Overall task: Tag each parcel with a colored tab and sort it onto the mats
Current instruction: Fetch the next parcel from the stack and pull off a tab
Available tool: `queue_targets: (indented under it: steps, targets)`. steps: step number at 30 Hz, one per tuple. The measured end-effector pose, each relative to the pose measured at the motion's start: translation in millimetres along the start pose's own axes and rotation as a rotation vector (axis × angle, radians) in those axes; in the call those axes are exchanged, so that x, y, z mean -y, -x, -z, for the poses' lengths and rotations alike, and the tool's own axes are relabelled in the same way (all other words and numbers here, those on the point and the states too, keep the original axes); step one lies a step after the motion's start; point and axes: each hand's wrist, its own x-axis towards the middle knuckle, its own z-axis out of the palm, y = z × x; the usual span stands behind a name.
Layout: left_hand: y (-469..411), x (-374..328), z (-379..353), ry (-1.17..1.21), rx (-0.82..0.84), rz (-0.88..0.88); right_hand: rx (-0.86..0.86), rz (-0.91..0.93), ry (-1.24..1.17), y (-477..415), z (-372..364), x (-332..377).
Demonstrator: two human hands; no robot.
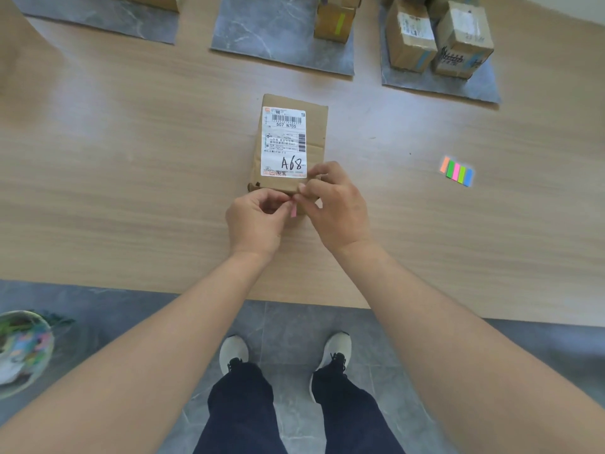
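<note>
1. Brown cardboard parcel with a white label marked "A68" lies mid-table, on no mat and not yet tagged.
2. Left hand pinches a small pink tab at the parcel's near edge. Right hand, close against it, curls round the parcel's near right corner.
3. Done: green-tabbed box on middle grey mat; two blue-tabbed boxes on right grey mat.
4. Remaining, as judged: stick the tab, sort the parcel. Strip of coloured tabs lies well to the right.

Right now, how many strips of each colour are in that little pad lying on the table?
Orange strip: 1
Green strips: 2
Pink strip: 1
Blue strip: 1
Total in the pad: 5
</note>
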Motion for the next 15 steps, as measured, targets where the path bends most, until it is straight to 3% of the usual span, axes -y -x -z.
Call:
queue_targets:
  steps: [4, 10, 12, 15]
  targets:
    - [-1, 4, 0, -0.018, -0.024, -0.012, -0.068, 0.025, 0.018, 0, -8, -1]
    - [-10, 14, 37, -0.279, -0.153, 0.089, -0.114, 0.009, 0.063, 4, -21, -2]
    - [-18, 15, 50, -0.233, -0.184, 0.108, -0.126, 0.001, 0.093, 6, -28, -1]
    - [-30, 7, 57, 0.034, -0.053, 0.179, -0.116, -0.037, 0.084, 8, -35, -2]
